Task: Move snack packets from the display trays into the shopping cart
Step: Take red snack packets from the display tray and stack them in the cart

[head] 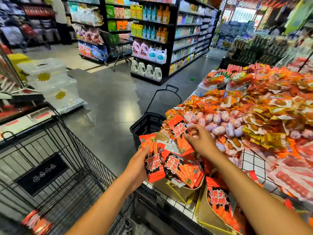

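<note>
Packet (153, 161) gripped by left hand (136, 167), second packet (179, 133) pinched by right hand (202, 141), both held right of cart (81, 143); left hand nearer.

snack packets (155, 165): red-orange, black flame burst | shopping cart (42, 173): black wire | basket (147, 124): black mesh

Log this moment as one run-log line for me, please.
left hand: holds packet | right hand: pinches second packet over tray | cart: holds third packet
</note>
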Demonstrator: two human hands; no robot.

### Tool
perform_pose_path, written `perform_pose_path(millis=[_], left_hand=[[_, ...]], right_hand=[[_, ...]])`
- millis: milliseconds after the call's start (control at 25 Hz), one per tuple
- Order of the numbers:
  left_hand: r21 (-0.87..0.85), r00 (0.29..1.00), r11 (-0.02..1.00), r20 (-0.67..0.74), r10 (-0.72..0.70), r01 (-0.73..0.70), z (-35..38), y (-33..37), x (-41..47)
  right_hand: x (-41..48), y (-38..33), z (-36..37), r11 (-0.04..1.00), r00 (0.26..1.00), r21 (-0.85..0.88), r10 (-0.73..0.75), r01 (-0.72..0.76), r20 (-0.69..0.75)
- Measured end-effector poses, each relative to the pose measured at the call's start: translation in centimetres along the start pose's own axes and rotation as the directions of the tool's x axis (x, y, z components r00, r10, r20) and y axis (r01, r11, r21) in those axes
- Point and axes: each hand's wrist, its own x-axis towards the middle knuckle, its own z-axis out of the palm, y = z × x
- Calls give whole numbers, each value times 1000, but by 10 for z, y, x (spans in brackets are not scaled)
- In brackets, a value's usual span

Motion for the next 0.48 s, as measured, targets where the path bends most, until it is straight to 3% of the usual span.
perform_pose_path(millis=[120, 280, 360, 400, 480], left_hand=[[-95, 999, 995, 25, -24, 26, 12, 3, -6], [-38, 998, 998, -45, 43, -45, 8, -13, -8], [49, 991, 996, -107, 80, -76, -3, -20, -9], [68, 989, 995, -124, 77, -69, -7, -22, -10], [78, 986, 995, -151, 67, -56, -14, -25, -14]], right_hand=[[-43, -32, 27, 956, 973, 288, -11, -57, 230], [-76, -33, 65, 984, 955, 171, -101, 55, 277], [-72, -24, 58, 991, 964, 10, -134, 135, 231], [-68, -18, 52, 970, 966, -168, -137, 176, 219], [-62, -2, 40, 813, 970, -546, -88, 203, 228]])
